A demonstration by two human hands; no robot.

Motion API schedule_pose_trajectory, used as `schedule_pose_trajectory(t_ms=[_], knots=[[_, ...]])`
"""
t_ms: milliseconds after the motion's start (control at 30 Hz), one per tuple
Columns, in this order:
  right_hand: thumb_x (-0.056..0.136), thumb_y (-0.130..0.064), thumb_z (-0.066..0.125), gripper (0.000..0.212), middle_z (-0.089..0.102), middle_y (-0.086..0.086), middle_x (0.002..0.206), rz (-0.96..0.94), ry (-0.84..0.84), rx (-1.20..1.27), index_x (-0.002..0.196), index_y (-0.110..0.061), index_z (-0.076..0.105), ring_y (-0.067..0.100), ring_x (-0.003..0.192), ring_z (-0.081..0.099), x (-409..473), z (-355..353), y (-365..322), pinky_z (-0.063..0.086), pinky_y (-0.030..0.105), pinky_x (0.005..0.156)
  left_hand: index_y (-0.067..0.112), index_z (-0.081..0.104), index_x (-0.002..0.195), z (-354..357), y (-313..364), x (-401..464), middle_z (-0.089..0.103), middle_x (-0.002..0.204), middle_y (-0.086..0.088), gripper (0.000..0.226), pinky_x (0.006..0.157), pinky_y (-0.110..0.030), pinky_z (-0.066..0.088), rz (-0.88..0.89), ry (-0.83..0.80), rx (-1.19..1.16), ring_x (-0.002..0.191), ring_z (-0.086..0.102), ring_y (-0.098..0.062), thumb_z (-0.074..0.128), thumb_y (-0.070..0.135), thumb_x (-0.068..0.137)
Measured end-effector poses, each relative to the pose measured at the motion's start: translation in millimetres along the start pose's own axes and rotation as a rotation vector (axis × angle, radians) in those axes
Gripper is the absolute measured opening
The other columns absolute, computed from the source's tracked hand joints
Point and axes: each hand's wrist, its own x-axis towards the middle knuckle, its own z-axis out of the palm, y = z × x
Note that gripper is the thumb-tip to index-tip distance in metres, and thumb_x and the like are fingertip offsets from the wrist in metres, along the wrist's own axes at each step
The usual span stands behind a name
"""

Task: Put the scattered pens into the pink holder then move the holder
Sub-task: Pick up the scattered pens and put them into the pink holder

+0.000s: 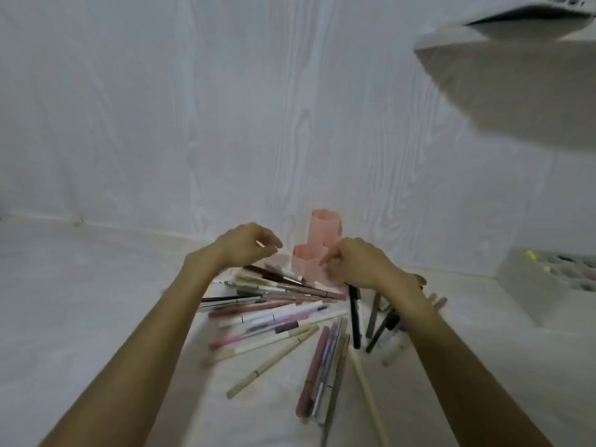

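Pink holder [317, 250]: upright at the back of the desk [80, 301], against the white woodgrain wall [225, 108]; several hexagonal tubes of unequal height, no pens visible inside.

Scattered pens [283, 321]: loose fan on the desk in front of the holder, many overlapping; pink, cream, white, grey and black barrels. Black marker [354, 314] just right of centre, near the right wrist.

Left hand [246, 246]: raised above the far end of the pile, fingers loosely curled, holding nothing.

Right hand [354, 262]: in front of the holder's lower tubes, fingers curled downward; grip on anything not discernible, contact with the holder not discernible.

White organiser [548, 279] with compartments at right edge; pale object [516, 75] overhead at upper right, blurred.

Step judged in hand: first pickup. Advice: gather several parallel pens at once, align tips, lower vertically into 1 tube, steady the holder with the free hand to prevent tipping.
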Motion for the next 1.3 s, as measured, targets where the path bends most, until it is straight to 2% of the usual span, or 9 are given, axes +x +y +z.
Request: schedule_pose_trajectory(t_ms=[100,233,433,567,667,833,1000,1167,1300], knots=[[0.082,-0.03,0.059,0.019,0.071,-0.003,0.088,-0.015,0.091,-0.119,0.081,-0.019,0.075,0.019,0.077,0.062,20.1,15.5,4.5,0.049,0.028,0.067,0.026,0.067,0.109,8.7,-7.4,22.9,0.066,0.117,0.007,0.021,0.097,-0.038,0.047,-0.007,-0.037,0.036,0.103,0.062,-0.013,0.055,0.022,0.093],[0.077,-0.045,0.066,0.029,0.054,-0.008,0.06,-0.027,0.131,-0.195,0.069,-0.017,0.066,0.013,0.061,0.05,31.6,36.3,7.6,0.025,0.02,0.049,0.025,0.069,0.103,22.6,-12.5,37.6,0.067,0.11,0.006,0.022,0.096,-0.033,0.047,-0.021,-0.124,0.085,0.102,0.062,-0.013,0.057,0.013,0.089],[0.083,-0.042,0.063,0.028,0.072,-0.002,0.085,-0.025,0.137,-0.157,0.082,-0.017,0.075,0.017,0.075,0.062,33.4,50.0,8.9,0.038,0.023,0.061,0.024,0.068,0.091,24.4,-18.7,34.0,0.07,0.102,0.004,0.013,0.094,-0.034,0.049,0.016,-0.141,0.006,0.098,0.065,-0.013,0.064,0.012,0.087],[0.082,-0.043,0.064,0.027,0.07,-0.006,0.079,-0.016,0.141,-0.046,0.08,-0.018,0.074,0.011,0.074,0.062,31.1,32.7,10.7,0.037,0.02,0.054,0.028,0.067,0.093,11.3,-18.1,29.2,0.068,0.104,0.009,0.02,0.089,-0.032,0.051,0.06,-0.08,-0.038,0.096,0.064,-0.009,0.073,0.014,0.08],[0.083,-0.042,0.063,0.017,0.059,-0.017,0.066,-0.042,0.25,0.053,0.085,-0.027,0.07,0.001,0.064,0.056,25.6,14.5,3.8,0.038,0.02,0.054,0.033,0.066,0.104,3.4,-10.2,25.4,0.065,0.104,0.019,0.033,0.083,-0.024,0.051,0.15,-0.009,-0.071,0.095,0.06,0.002,0.077,0.028,0.074],[0.086,-0.034,0.062,0.012,0.068,-0.012,0.074,-0.145,0.494,0.327,0.091,-0.026,0.069,0.003,0.071,0.066,14.2,-8.3,-12.2,0.055,0.03,0.069,0.034,0.07,0.1,4.4,13.4,21.2,0.072,0.093,0.018,0.03,0.075,-0.013,0.052,0.297,0.127,-0.242,0.085,0.066,0.005,0.078,0.036,0.071],[0.088,-0.032,0.061,0.019,0.068,-0.013,0.086,-0.203,0.628,0.45,0.106,-0.026,0.066,0.002,0.08,0.065,10.2,-13.6,-19.7,0.058,0.03,0.072,0.024,0.072,0.098,10.1,22.7,25.3,0.073,0.091,0.012,0.022,0.08,-0.023,0.056,0.343,0.342,-0.392,0.084,0.069,-0.001,0.075,0.027,0.077],[0.085,-0.031,0.065,0.043,0.065,-0.01,0.095,-0.074,0.549,0.347,0.126,-0.029,0.054,0.003,0.084,0.063,13.3,-22.7,9.0,0.054,0.028,0.077,0.018,0.067,0.098,33.7,10.2,44.4,0.071,0.094,-0.001,0.02,0.086,-0.037,0.057,0.112,0.569,-0.601,0.09,0.069,-0.011,0.074,0.022,0.079],[0.079,-0.047,0.067,0.061,0.051,0.004,0.127,0.117,0.305,0.202,0.132,-0.027,0.044,0.009,0.099,0.05,22.5,-8.5,38.1,0.039,0.029,0.077,0.021,0.07,0.102,59.8,-4.8,56.8,0.068,0.086,0.009,0.026,0.083,-0.033,0.056,-0.029,0.555,-0.425,0.082,0.067,-0.006,0.074,0.032,0.079]])
